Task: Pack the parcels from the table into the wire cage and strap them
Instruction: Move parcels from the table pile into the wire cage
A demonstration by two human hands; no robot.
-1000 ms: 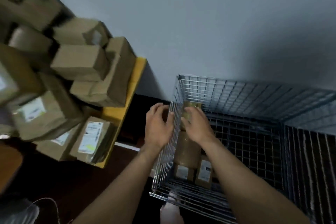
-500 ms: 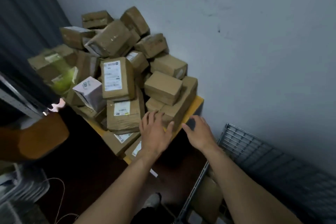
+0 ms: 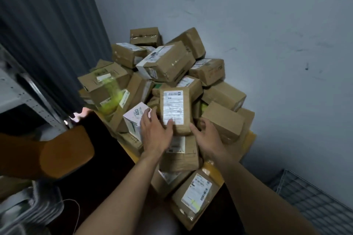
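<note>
Brown cardboard parcels point(image 3: 168, 86) are heaped on the yellow table point(image 3: 250, 137) by the wall. Your left hand point(image 3: 155, 132) and right hand point(image 3: 207, 137), fingers spread, flank the labelled upright parcel point(image 3: 175, 108); neither has closed on it. Wire cage point(image 3: 313, 194) sits lower right.

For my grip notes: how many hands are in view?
2. The left hand is on the lower left of the upright labelled parcel; the right hand is at its lower right corner. None seems hidden.

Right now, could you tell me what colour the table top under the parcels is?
Yellow table top, best in the head view.
</note>
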